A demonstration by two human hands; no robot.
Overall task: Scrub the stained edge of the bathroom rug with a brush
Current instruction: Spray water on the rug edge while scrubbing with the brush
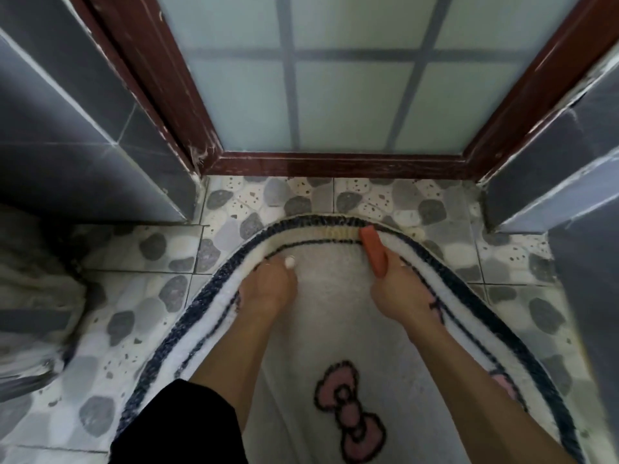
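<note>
Head view, single frame, some motion blur.

- Rug [335, 333]: lies flat on the floor [134, 303] with its rounded end just short of the door frame [335, 165]. Pile is thick and fluffy, off-white, with a dark blue woven border [207, 296], a thin dark inner line and a pink bow motif [350, 410].
- Stain [338, 233]: yellowish-tan patch on the white band at the far curved edge, between the border and the inner line.
- Brush [373, 251]: orange-red, smooth, elongated body that looks like plastic. Its far end sits on the white band at the right margin of the stain. Bristles are not visible from above.
- Right hand [398, 289]: fingers wrapped round the near end of the brush, wrist low over the rug. Judgement: the low grip puts arm weight onto the head for scrubbing.
- Left hand [268, 286]: holds nothing; lies palm down on the pile with fingers stretched forward, pale-nailed tips near the inner line, left of the stain. Judgement: it pins the soft rug so strokes do not drag or bunch it.
- Floor: glossy pebble-pattern tile, likely slippery under the rug, which would explain the bracing.
- Surroundings: frosted glass door [348, 102], worn dark-red frame, grey wall tiles on both sides, black sleeve [177, 426] at the lower left.

Judgement: scrubbing is under way; the stain is visible, so the job is not finished.
</note>
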